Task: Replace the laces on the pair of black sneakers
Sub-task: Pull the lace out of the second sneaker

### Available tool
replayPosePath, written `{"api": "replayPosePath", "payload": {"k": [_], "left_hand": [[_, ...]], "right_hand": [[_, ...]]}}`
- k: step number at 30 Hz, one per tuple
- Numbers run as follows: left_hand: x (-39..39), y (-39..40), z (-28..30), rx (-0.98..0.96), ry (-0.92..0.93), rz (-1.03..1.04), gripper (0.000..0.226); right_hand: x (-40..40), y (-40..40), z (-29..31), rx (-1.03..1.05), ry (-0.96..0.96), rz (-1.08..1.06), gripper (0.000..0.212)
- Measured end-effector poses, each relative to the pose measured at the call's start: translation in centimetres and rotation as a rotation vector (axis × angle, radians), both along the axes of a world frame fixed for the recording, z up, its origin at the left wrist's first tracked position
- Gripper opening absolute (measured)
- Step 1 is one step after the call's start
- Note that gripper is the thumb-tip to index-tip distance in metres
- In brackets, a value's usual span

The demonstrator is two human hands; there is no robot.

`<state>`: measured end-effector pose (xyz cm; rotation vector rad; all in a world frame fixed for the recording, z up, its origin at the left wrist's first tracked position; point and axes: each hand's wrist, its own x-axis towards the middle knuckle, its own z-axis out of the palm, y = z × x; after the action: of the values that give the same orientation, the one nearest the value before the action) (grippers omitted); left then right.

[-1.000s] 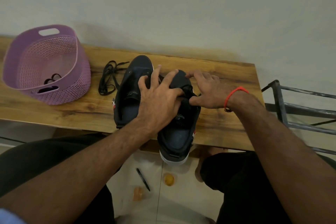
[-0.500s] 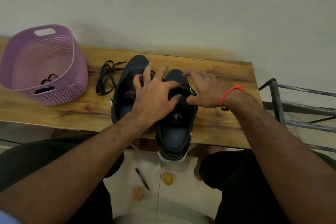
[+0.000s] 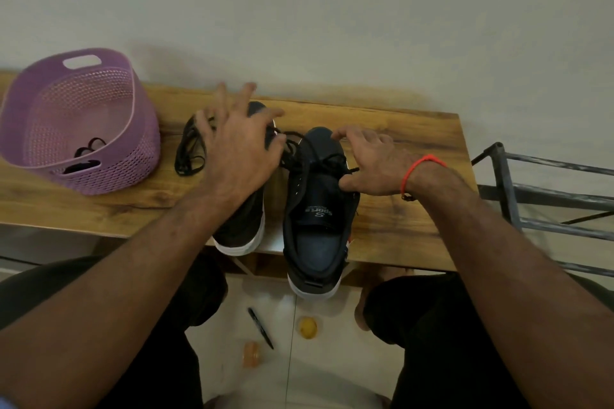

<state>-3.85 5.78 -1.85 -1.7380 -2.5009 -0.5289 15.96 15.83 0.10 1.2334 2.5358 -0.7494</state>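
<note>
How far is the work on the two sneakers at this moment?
Early stage, it seems. One loose lace already lies on the table. In hand: the right hand pinches the lace on the right sneaker; the left hand is spread above the left sneaker. Threading remains.

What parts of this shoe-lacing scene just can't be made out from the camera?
- Left sneaker: the left hand covers its eyelets in the head view.
- Left hand's fingertips: motion-blurred, so any hold on the lace is unclear.
- Dark item in the purple basket: too small to identify.
- Metal rack: cut off by the right edge.
- Right hand: hides the right sneaker's outer side.
</note>
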Motion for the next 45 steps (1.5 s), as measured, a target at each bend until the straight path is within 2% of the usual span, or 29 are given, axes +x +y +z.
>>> {"api": "replayPosePath", "payload": {"k": [3,6,10,15,17,20,22,24,29,33,36,38,42,45], "left_hand": [[3.5,-0.2,-0.9,-0.090,-0.019,-0.203,0.037],[5.2,-0.7,-1.9,-0.166,-0.039,-0.240,0.027],[4.5,-0.5,-1.5,-0.130,-0.019,-0.183,0.017],[0.0,0.2,0.1,-0.007,-0.011,0.074,0.021],[-1.1,0.2,0.3,0.059,-0.020,0.113,0.023],[0.9,0.1,0.0,0.049,-0.040,-0.055,0.034],[3.5,-0.1,-0.9,-0.063,-0.023,-0.201,0.036],[4.8,-0.4,-1.9,-0.160,-0.019,-0.241,0.038],[2.8,0.0,-0.8,-0.156,-0.152,-0.086,0.059],[0.7,0.4,0.4,-0.326,-0.230,0.027,0.075],[0.3,0.6,0.2,-0.384,-0.244,-0.001,0.085],[0.4,0.7,-0.1,-0.390,-0.231,-0.035,0.091],[0.6,0.5,-0.3,-0.394,-0.231,-0.034,0.098],[0.2,0.4,-0.2,-0.399,-0.238,-0.031,0.100]], "right_hand": [[0.0,-0.1,-0.2,0.004,-0.004,0.004,0.081],[0.1,0.0,-0.3,0.003,0.001,0.009,0.081],[0.0,0.0,-0.3,0.024,-0.002,0.021,0.088],[0.1,0.1,-0.5,0.066,-0.023,0.010,0.103],[0.1,0.1,-0.4,0.070,-0.021,0.010,0.106],[0.0,0.0,-0.4,0.067,-0.014,0.014,0.108],[-0.1,-0.2,-0.5,0.069,-0.022,0.019,0.107],[0.0,-0.2,-0.6,0.063,-0.025,0.016,0.106],[0.4,0.2,-0.3,0.035,-0.055,0.002,0.098],[0.1,0.3,-0.3,0.014,-0.080,0.021,0.094],[-0.2,0.2,-0.6,0.015,-0.096,0.059,0.091],[-0.7,-0.2,-0.8,0.078,-0.065,0.072,0.083],[-3.0,-2.2,-1.7,0.292,0.066,0.089,0.050],[-4.0,-2.9,-2.3,0.373,0.079,0.133,0.040]]}}
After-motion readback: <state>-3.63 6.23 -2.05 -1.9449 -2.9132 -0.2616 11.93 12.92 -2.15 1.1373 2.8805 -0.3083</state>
